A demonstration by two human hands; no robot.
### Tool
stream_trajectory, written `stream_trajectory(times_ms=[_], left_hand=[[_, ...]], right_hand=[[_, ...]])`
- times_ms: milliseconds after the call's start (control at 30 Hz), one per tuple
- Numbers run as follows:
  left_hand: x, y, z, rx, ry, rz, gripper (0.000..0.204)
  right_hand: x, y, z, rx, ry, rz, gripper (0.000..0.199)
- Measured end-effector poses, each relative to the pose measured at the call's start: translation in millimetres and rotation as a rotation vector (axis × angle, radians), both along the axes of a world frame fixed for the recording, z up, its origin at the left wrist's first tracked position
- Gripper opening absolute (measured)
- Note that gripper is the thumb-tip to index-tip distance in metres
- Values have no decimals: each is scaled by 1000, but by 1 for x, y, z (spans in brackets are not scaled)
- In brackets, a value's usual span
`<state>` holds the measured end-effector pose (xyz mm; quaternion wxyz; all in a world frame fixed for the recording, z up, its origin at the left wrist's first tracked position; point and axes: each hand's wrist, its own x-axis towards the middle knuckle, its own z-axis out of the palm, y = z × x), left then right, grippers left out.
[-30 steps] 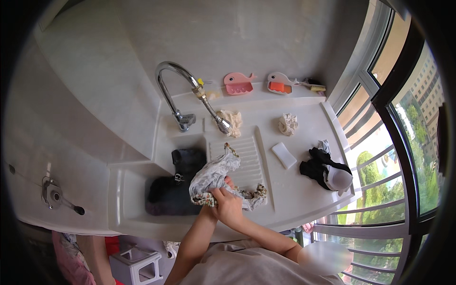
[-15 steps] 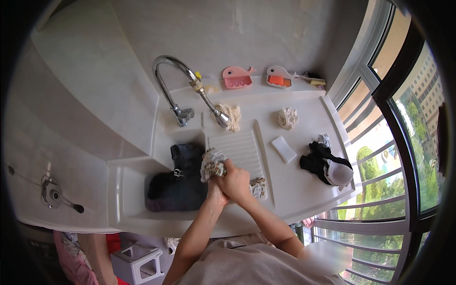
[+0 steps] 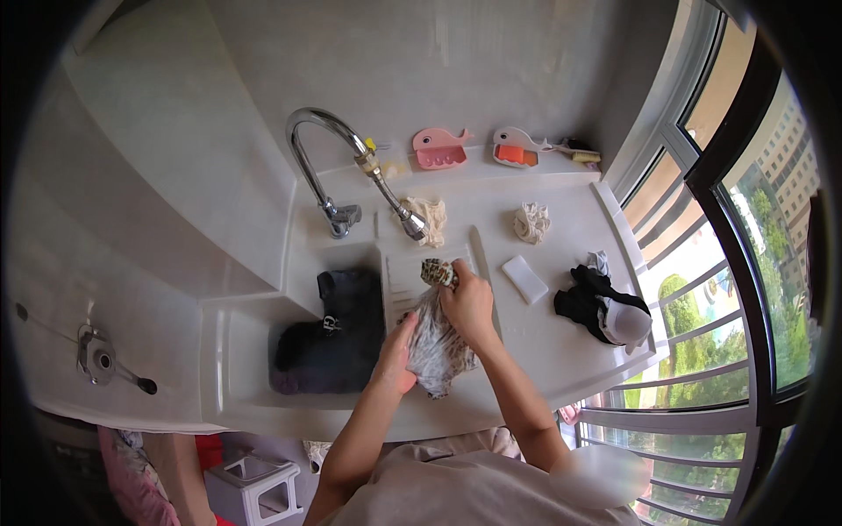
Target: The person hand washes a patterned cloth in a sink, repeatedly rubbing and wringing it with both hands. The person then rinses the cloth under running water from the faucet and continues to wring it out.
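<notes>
A wet, crumpled garment [image 3: 436, 346], whitish grey with a brown-patterned part at its top, lies across the ribbed washboard [image 3: 403, 270] beside the basin. My right hand [image 3: 467, 302] is closed around its upper part, and the patterned bunch sticks out past the fingers. On the garment's left side, my left hand [image 3: 399, 355] grips the cloth's edge, with some fingertips hidden by the folds. Dark clothing [image 3: 338, 324] with a white motif sits in the sink [image 3: 232, 351] left of my hands.
A chrome faucet [image 3: 303, 145] arches over the washboard's far end, near a cream cloth [image 3: 428, 219]. Rightward are a bunched cream cloth [image 3: 531, 223], a white soap bar [image 3: 524, 280] and a black-and-white clothing pile [image 3: 605, 304]. Whale-shaped soap dishes [image 3: 440, 151] and brushes [image 3: 577, 151] line the back ledge.
The garment was bunched tightly between my joined hands; it is now loosened and hangs longer toward me. My right hand has moved right and away from me, apart from my left.
</notes>
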<state>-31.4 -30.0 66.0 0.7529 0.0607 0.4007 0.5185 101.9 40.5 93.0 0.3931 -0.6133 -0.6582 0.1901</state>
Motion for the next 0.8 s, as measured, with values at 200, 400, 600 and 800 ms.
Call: stream_trajectory(times_ms=[200,400,600,800], left_hand=[[-60,23,64,562,263,220,37],[-61,-3,27,1018,1044,-50,28],[-61,-36,-31,1266,1589,-576,12],[-40,1,-26,1079,1568,-363,29]], right_hand=[[65,37,47,-66,917,355,22],[124,14,14,-29,468,679,41],[161,-55,-55,-301,-476,488,50],[114,-72,-31,-34,-491,421,62]])
